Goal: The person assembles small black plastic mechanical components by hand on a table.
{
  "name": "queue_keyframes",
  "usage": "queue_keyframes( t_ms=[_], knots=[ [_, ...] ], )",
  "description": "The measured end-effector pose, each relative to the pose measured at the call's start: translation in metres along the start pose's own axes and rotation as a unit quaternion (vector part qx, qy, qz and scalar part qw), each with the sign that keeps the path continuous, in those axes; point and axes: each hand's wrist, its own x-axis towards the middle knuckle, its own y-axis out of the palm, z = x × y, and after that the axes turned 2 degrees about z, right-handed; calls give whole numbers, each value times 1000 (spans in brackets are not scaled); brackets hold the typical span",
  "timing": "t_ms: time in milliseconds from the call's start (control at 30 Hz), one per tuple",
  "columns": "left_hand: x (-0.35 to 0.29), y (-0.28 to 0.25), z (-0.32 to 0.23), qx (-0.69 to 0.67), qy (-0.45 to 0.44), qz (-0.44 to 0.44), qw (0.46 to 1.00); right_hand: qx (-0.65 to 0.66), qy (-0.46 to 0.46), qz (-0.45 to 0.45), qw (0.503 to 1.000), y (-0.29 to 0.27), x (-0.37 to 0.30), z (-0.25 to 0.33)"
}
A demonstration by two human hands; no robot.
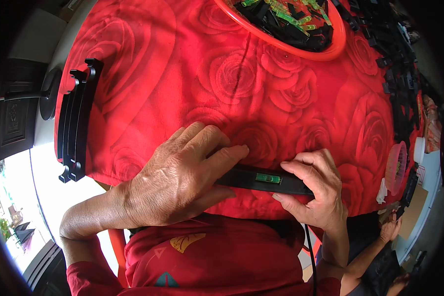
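Observation:
A long black plastic bar (251, 179) with a small green vial (268, 178) set in it lies at the near edge of the table with the red rose-patterned cloth (192, 74). My left hand (182, 172) covers the bar's left part and grips it, fingers pointing right. My right hand (315, 190) pinches the bar's right end between thumb and fingers, just right of the green vial.
Several finished black bars (76, 121) are stacked at the table's left edge. A red basin (291, 24) of black parts and green vials stands at the far middle. Loose black pieces (399, 64) pile along the right side. Another person's hand (392, 229) shows at lower right.

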Motion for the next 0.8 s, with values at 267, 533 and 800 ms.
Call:
queue_keyframes(
  t_ms=[267,533,800],
  knots=[
    [1,-1,-3,14,35,-8,999,-4,-49,-42,998,3,4,6],
    [7,-11,-9,-46,27,-30,998,-52,-35,-59,996,-10,18,25],
    [-29,26,-5,179,146,-133,964,-120,-76,-45,989,14,-17,23]
  ],
)
